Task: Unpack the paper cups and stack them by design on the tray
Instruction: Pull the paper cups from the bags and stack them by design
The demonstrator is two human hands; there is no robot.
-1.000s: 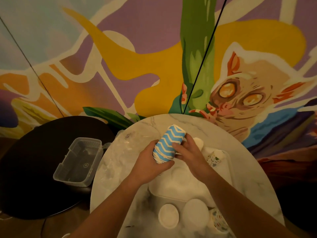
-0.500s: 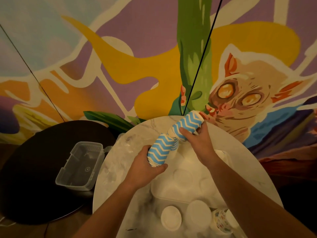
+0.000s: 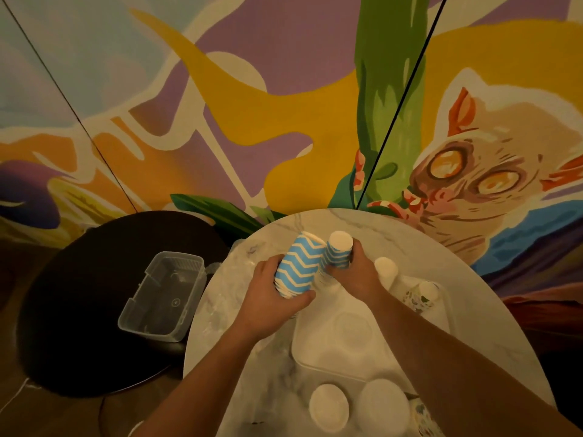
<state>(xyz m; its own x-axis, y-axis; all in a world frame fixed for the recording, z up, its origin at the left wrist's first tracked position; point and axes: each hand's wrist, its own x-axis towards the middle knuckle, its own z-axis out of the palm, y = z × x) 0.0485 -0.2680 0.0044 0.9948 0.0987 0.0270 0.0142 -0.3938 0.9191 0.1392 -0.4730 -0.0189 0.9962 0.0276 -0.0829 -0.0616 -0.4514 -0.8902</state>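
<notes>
My left hand (image 3: 268,302) grips a nested stack of blue-and-white zigzag paper cups (image 3: 298,268), tilted away from me. My right hand (image 3: 358,274) holds a second, shorter zigzag stack (image 3: 337,255) upside down, its white bottom up, at the far left corner of the white tray (image 3: 318,350). The two stacks touch side by side. At the tray's far right stand an upside-down plain white cup stack (image 3: 386,269) and a speckled-pattern stack (image 3: 424,294).
The tray lies on a round marble table (image 3: 492,313). Two upside-down white cup stacks (image 3: 328,406) stand at the near edge, with a patterned one (image 3: 422,417) beside them. Clear plastic wrap (image 3: 233,266) lies at the table's left. An empty clear plastic box (image 3: 164,293) sits on a dark round table to the left.
The zigzag stack has been pulled apart into two. My right hand swung its part out, then brought it down upright beside the part in my left hand.
</notes>
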